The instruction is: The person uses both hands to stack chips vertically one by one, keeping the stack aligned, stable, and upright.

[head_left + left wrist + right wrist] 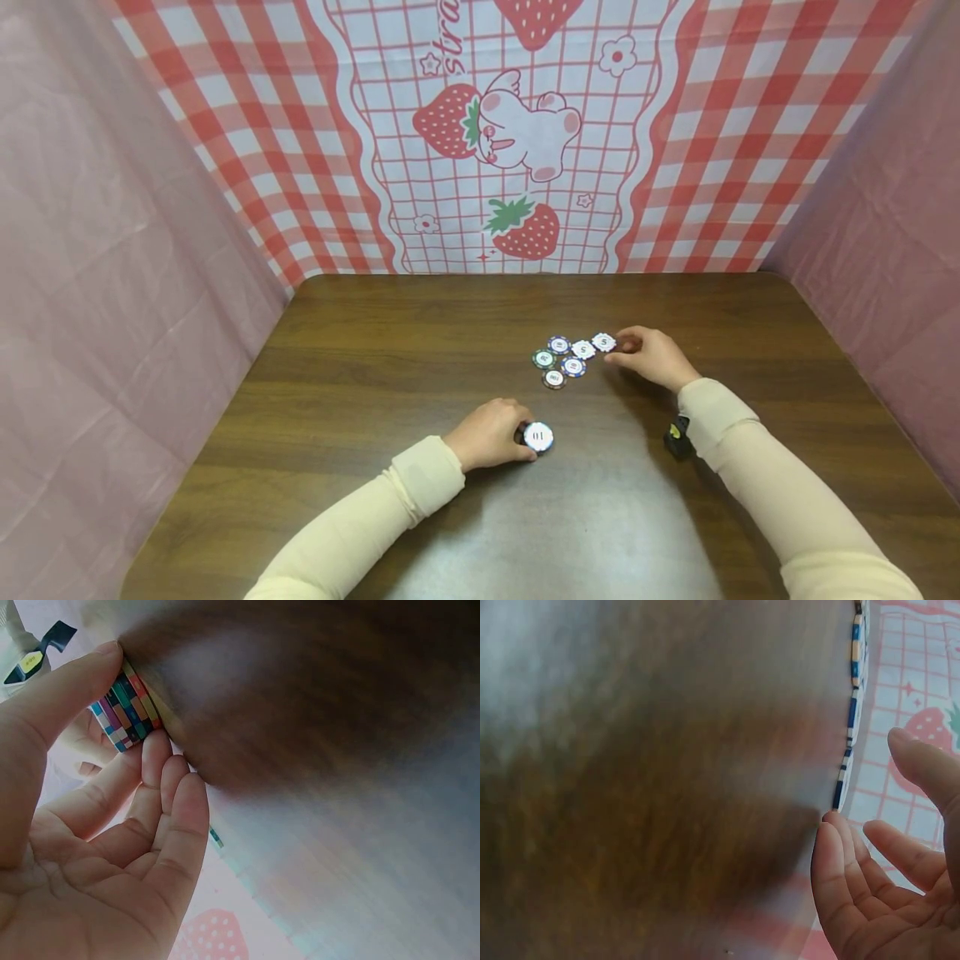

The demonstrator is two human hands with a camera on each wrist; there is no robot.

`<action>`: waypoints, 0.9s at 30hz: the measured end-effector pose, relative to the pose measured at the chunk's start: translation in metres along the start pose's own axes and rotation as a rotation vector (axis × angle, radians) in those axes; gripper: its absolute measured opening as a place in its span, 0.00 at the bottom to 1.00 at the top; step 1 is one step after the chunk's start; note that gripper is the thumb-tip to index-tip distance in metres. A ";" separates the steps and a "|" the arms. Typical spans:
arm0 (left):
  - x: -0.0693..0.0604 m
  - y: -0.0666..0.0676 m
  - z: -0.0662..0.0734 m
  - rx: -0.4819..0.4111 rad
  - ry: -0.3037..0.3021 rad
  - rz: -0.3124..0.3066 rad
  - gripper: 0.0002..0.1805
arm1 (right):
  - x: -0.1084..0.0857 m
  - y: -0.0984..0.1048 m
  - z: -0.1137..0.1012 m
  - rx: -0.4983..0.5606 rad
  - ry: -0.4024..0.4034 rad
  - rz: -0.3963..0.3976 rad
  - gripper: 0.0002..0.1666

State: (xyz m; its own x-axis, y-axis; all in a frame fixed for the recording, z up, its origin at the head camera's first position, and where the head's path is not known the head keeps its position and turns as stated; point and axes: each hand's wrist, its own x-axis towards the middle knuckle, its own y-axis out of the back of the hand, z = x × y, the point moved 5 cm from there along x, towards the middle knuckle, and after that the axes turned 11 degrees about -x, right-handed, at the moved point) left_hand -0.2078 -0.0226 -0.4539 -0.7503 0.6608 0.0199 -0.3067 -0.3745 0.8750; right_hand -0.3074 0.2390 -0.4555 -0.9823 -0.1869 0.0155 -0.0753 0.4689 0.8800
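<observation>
My left hand [492,435] holds a short stack of poker chips [538,437] at the table's middle, its top chip white and marked 10. In the left wrist view, thumb and fingertips press the striped edges of the stack [126,709]. Farther back, my right hand [654,357] is beside a white chip marked 5 [603,342]. Its thumb and fingers stand apart, the lower fingertips close to the end of the chip row [841,787]; whether they touch is unclear. Left of that chip lie another white 5 chip [582,350], a green chip [544,359] and several others.
The brown wooden table [360,358] runs back to a red-checked strawberry cloth [525,133]. Pink curtains [135,250] hang at both sides. A black wrist device [678,439] with a yellow mark sits under the right cuff.
</observation>
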 end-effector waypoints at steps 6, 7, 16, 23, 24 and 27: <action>0.000 0.000 0.000 0.000 0.002 -0.001 0.21 | 0.005 -0.001 0.005 -0.016 -0.007 -0.016 0.33; 0.000 0.000 0.000 0.001 0.002 -0.001 0.21 | 0.005 -0.002 0.005 -0.022 -0.009 -0.018 0.33; 0.001 -0.001 -0.001 0.001 0.000 0.001 0.21 | 0.011 -0.003 0.000 -0.053 0.000 -0.024 0.33; 0.001 -0.001 -0.001 0.000 -0.001 0.001 0.21 | 0.015 -0.003 -0.002 -0.082 0.034 -0.019 0.29; 0.001 -0.001 -0.001 0.000 -0.002 0.001 0.21 | 0.015 -0.003 -0.003 -0.087 0.040 -0.018 0.29; 0.001 -0.001 -0.001 0.002 -0.003 0.000 0.21 | 0.017 -0.003 -0.004 -0.095 0.053 -0.015 0.28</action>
State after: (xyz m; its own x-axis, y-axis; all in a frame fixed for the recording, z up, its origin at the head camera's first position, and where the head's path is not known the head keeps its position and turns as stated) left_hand -0.2085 -0.0223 -0.4553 -0.7486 0.6626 0.0215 -0.3051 -0.3732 0.8762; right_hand -0.3231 0.2308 -0.4559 -0.9704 -0.2402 0.0247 -0.0711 0.3820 0.9214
